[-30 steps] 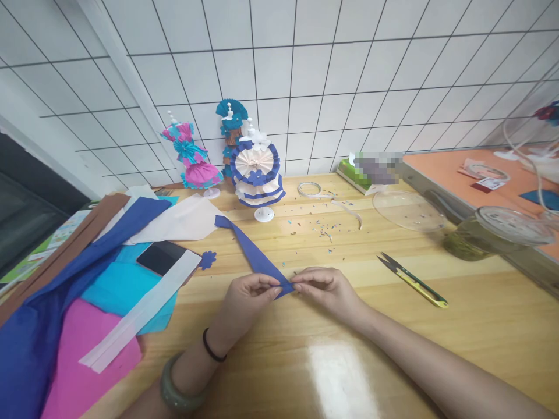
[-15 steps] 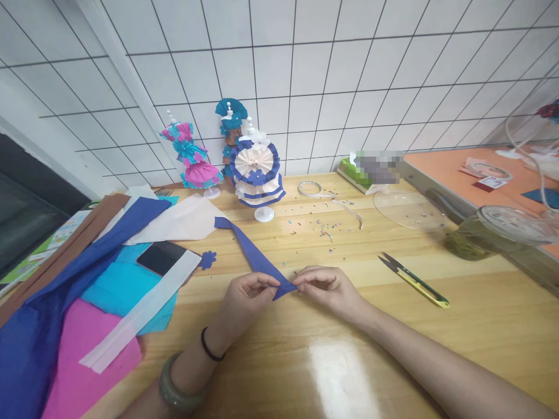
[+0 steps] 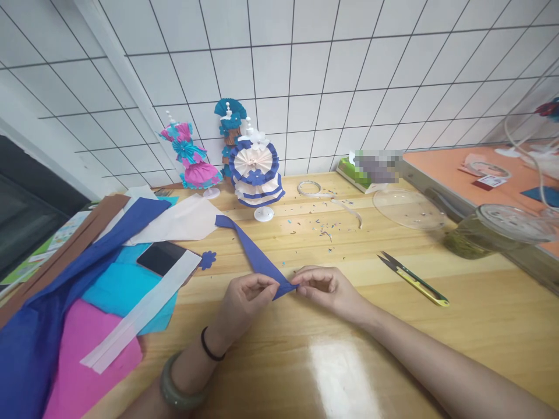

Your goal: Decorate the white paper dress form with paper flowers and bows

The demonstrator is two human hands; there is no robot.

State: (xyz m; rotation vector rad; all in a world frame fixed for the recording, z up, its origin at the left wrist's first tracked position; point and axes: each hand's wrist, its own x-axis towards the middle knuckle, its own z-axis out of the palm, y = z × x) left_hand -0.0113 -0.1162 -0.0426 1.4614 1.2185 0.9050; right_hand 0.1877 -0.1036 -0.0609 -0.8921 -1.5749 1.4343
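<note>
A strip of blue crepe paper (image 3: 258,251) slants across the wooden table, its near end pinched between both hands. My left hand (image 3: 248,299) is closed on it by thumb and fingertips, just short of the tip. Opposite, my right hand (image 3: 329,291) pinches the very corner of the same strip. The paper looks gathered or folded between the fingertips; the exact fold is too small to make out. To the left of the strip lies a small blue paper flower (image 3: 208,260). Yellow-handled thread snips (image 3: 414,280) lie right of my right hand.
Paper dresses on white stands, one blue and white (image 3: 255,169), one pink and teal (image 3: 192,157), stand by the tiled wall. Coloured crepe sheets (image 3: 96,358) and a phone (image 3: 161,258) lie left. Paper scraps, a clear lid (image 3: 408,210) and a jar (image 3: 474,235) are right.
Almost nothing differs. Both hands keep their pinch on the blue strip in the same place, and the view has shifted very slightly.
</note>
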